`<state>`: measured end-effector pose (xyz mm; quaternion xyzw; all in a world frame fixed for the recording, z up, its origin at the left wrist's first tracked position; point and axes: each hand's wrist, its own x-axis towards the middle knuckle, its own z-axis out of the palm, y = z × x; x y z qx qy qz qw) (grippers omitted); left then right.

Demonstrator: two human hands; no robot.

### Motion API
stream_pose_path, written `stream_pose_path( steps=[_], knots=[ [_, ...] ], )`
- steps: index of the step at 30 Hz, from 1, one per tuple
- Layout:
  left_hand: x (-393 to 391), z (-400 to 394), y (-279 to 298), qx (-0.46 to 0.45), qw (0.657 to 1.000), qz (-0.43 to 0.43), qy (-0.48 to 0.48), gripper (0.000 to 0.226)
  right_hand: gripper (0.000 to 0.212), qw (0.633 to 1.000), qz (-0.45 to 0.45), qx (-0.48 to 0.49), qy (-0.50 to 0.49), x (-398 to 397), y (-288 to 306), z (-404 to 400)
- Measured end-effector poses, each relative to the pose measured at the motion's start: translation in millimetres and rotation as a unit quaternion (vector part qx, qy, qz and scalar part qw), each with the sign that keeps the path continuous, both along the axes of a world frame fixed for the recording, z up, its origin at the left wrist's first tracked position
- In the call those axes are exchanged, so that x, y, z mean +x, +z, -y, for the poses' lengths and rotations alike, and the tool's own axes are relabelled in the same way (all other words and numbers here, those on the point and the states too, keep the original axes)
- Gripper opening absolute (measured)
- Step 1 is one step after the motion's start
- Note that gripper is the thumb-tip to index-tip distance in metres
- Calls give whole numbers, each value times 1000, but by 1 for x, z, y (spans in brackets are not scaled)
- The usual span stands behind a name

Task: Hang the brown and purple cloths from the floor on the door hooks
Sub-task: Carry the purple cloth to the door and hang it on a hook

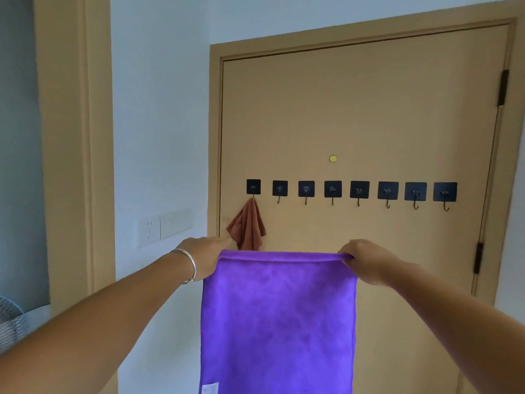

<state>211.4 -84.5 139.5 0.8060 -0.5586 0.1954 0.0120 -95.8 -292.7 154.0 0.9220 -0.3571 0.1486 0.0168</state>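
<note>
Head view, purple cloth (278,322) top corners pinched in fingers (348,258)

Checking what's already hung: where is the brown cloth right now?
In the head view the brown cloth hangs from the leftmost hook on the door, just above the left hand and the purple cloth.

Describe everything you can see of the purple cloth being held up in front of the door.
The bright purple fleecy cloth is a flat rectangle held spread out, hanging straight down in front of the tan door. Its top edge is folded or rolled into a narrow hem. The left hand grips the top left corner and the right hand pinches the top right corner. A small white label sits near its lower left corner. Its bottom edge runs out of frame. It is on no hook yet.
</note>
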Motion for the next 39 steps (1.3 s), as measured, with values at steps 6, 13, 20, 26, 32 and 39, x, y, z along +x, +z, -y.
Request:
stream_pose_path(
  steps=[6,13,20,26,32,39],
  knots=[
    [63,80,2,-64,995,26,-67,63,26,998,-21,-18,-60,46,16,45],
    [122,149,2,-111,983,13,-143,64,21,992,35,-57,-105,102,24,87],
    [170,201,-5,-128,970,28,-206,58,6,984,153,-68,-60,163,22,138],
    [186,237,12,-66,968,128,-207,30,33,987,100,-120,34,197,26,191],
    [199,285,34,-76,982,93,-149,25,55,963,-40,-241,111,220,33,246],
    [203,337,35,-115,966,205,-109,69,68,963,-53,-259,55,257,34,271]
  ],
)
